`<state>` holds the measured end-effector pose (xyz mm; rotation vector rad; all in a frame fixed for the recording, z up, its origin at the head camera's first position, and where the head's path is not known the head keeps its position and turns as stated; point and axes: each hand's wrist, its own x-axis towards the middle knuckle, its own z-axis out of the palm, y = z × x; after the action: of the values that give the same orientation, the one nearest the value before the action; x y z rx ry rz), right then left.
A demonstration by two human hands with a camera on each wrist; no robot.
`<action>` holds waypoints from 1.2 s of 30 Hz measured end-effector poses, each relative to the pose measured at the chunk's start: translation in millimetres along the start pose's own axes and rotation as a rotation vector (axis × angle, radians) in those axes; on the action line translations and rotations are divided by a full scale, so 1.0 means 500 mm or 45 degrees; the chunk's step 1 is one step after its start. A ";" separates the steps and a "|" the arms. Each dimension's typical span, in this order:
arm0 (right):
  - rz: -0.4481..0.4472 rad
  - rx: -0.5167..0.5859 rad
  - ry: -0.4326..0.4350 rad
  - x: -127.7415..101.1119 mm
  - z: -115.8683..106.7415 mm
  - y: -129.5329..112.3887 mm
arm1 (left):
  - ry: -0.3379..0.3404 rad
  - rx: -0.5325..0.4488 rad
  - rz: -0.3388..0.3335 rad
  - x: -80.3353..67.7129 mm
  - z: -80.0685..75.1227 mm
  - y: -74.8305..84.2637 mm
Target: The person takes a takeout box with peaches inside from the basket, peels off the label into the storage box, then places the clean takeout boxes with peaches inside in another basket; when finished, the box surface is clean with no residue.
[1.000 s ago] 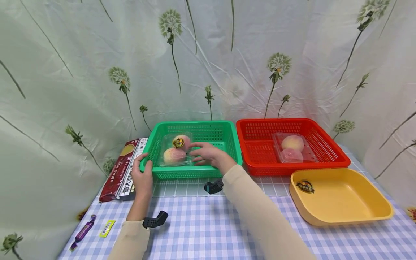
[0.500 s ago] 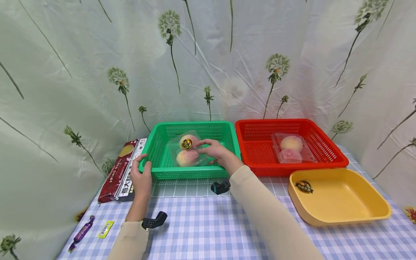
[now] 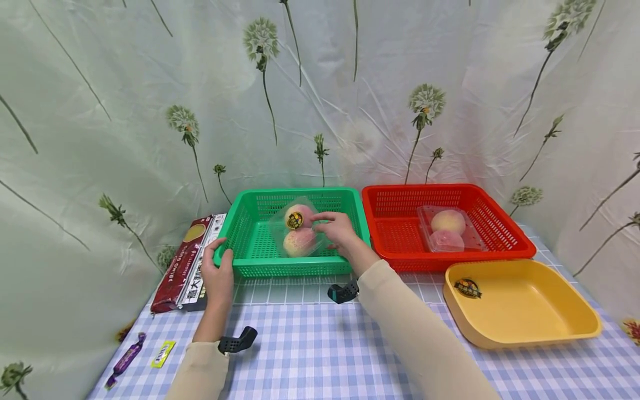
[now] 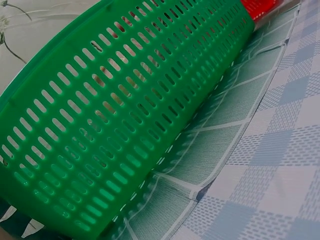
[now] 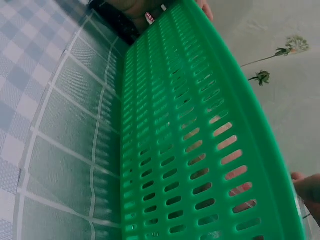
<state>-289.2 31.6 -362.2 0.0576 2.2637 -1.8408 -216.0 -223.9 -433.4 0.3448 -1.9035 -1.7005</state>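
A green slotted basket (image 3: 240, 230) stands on the checked table; its side wall (image 4: 115, 125) fills the left wrist view and its wall (image 5: 190, 145) the right wrist view. My left hand (image 3: 218, 268) grips the basket's near left corner, thumb over the rim. My right hand (image 3: 336, 229) reaches into the basket and pinches a clear plastic pack of two peaches (image 3: 298, 233), which is tilted up and lifted off the basket floor. The pack bears a round dark and yellow sticker (image 3: 294, 220).
A red basket (image 3: 395, 233) to the right holds another clear peach pack (image 3: 446, 230). A yellow tray (image 3: 530, 305) lies at the front right. A dark red pasta box (image 3: 185, 261) lies left of the green basket; two small sweets (image 3: 145, 353) sit at the front left.
My right hand has taken hold of the peach pack and lifted it, tilting it upright and shifting it rightwards in the green basket. My left hand has stayed on the corner.
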 end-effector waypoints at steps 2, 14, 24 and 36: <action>-0.005 0.010 0.018 -0.005 -0.003 -0.001 | 0.005 0.010 0.004 -0.001 0.001 -0.001; -0.144 0.236 0.137 -0.029 -0.045 -0.029 | 0.015 0.025 0.003 -0.002 0.003 0.003; -0.199 0.513 0.184 -0.072 -0.090 -0.036 | 0.009 0.035 -0.007 -0.004 0.003 0.004; -0.181 0.660 0.157 -0.145 -0.141 -0.020 | -0.008 0.038 -0.019 -0.005 0.001 0.006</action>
<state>-230.8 105.9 -324.9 0.0984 1.8382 -2.5175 -213.9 -221.6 -431.2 0.3662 -1.9371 -1.6861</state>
